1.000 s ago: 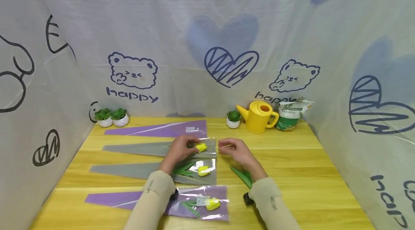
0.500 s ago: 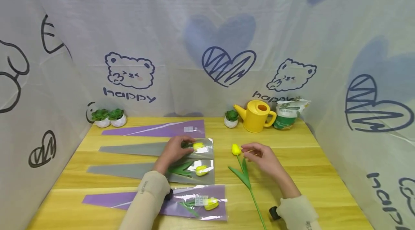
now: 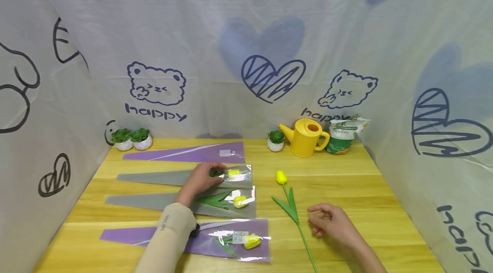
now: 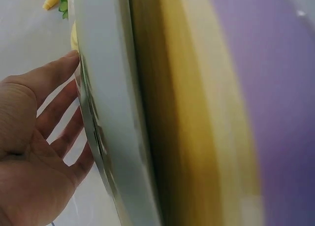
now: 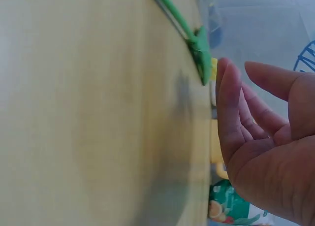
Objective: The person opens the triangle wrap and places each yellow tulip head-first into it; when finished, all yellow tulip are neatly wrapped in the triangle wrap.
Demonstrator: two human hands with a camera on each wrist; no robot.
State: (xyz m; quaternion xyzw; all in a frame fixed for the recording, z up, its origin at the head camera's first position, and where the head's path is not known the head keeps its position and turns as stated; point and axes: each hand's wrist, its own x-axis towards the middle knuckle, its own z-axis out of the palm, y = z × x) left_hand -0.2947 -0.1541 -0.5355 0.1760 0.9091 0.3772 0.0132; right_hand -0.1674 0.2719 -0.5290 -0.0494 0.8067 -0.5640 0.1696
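A loose yellow artificial tulip with a green stem point(image 3: 289, 206) lies on the wooden bench point(image 3: 346, 179), long axis running from the far bud to the near edge, just left of the right hand point(image 3: 332, 223). That nearer grip is empty, fingers loosely curled. The left hand point(image 3: 200, 179) rests flat, fingers straight, on a grey cellophane sleeve point(image 3: 161, 176) holding another tulip. The stem's lower end is cut off by the frame.

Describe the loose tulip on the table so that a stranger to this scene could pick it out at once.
Start at the yellow watering can at the back of the wooden table and come toward the near edge. The loose tulip lies on bare wood, just left of the right hand, which does not touch it. Unlike the three other yellow tulips, which lie inside plastic sleeves, it has no sleeve and shows its whole green stem.
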